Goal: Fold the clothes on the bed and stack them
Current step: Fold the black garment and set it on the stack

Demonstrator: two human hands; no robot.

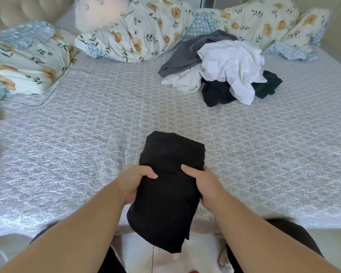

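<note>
While no writing shows anywhere, the left hand [133, 184] and right hand [202, 186] each grip a side of the plain black folded garment [165, 194] at the bed's [87, 154] near edge.

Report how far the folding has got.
Done: no finished stack shows. In hand: the left hand and right hand grip a partly folded black garment at the bed's near edge. Left: the heap of clothes, all unfolded.
</note>
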